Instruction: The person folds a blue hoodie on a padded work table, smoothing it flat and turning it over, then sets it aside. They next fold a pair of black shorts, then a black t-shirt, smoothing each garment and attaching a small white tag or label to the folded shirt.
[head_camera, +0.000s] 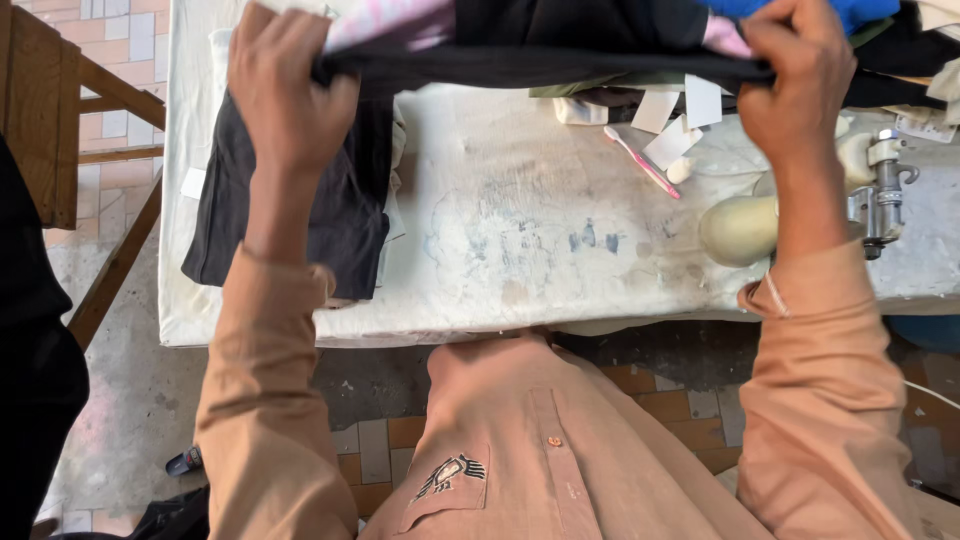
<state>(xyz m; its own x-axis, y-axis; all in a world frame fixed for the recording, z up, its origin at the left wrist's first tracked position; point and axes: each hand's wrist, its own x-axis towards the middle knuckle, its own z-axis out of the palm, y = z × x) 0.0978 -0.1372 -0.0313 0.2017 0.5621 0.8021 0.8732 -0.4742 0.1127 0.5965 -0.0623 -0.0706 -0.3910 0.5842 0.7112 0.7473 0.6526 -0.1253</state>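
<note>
My left hand (285, 95) and my right hand (800, 80) each grip one end of a dark, black garment (540, 65), stretched flat and taut between them above the far side of a white padded table (520, 270). The garment shows pink-and-white patches near both hands. Under my left forearm lies a stack of folded dark grey cloth (330, 220) on the table's left part. Both my sleeves are light orange-brown.
A pink toothbrush-like tool (642, 162), white paper tags (672, 125) and a cream iron (745, 228) with a metal fitting (885, 190) sit at the right. Blue and dark clothes are piled at the back right. A wooden frame (60, 130) stands left on tiled floor.
</note>
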